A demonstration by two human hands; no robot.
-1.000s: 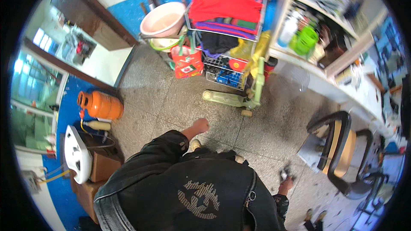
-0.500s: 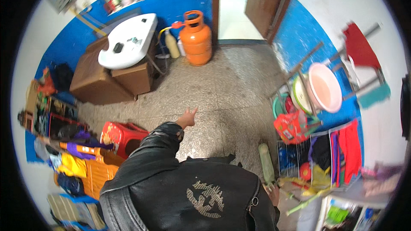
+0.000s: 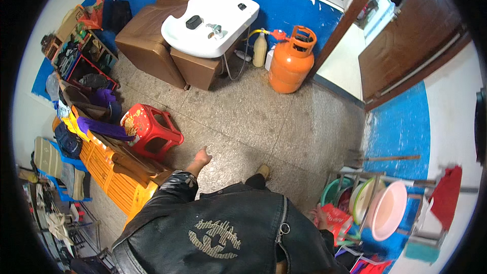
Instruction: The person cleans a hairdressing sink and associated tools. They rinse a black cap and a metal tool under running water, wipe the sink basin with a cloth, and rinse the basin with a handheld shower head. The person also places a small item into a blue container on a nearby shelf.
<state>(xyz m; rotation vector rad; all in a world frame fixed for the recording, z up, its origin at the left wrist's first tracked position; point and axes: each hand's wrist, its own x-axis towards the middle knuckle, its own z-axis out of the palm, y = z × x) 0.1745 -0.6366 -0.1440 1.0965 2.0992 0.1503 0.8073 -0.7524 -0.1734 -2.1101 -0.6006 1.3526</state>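
Observation:
My left hand [image 3: 202, 158] is held out over the grey floor in front of me. It looks empty, with its fingers loosely apart, and a red plastic stool [image 3: 152, 129] is the nearest thing to it. Low on the right, my right hand [image 3: 315, 217] is beside a red plastic bag [image 3: 337, 221]. Blur and the black jacket sleeve hide its fingers, so I cannot tell whether it touches the bag. One tan shoe [image 3: 265, 171] shows ahead of my body.
Basins, including a pink one [image 3: 389, 210], sit in a metal rack at right. An orange gas cylinder [image 3: 291, 63] stands near the doorway [image 3: 337, 63]. A white wash basin [image 3: 213, 23] tops a brown chair [image 3: 152, 40]. An orange wooden bench [image 3: 114, 172] lies at left.
The view has swung right and I appear to have moved. My left hand has dropped lower and its fingers are less stretched. My right hand is now beside the red bag, away from the long green gourd.

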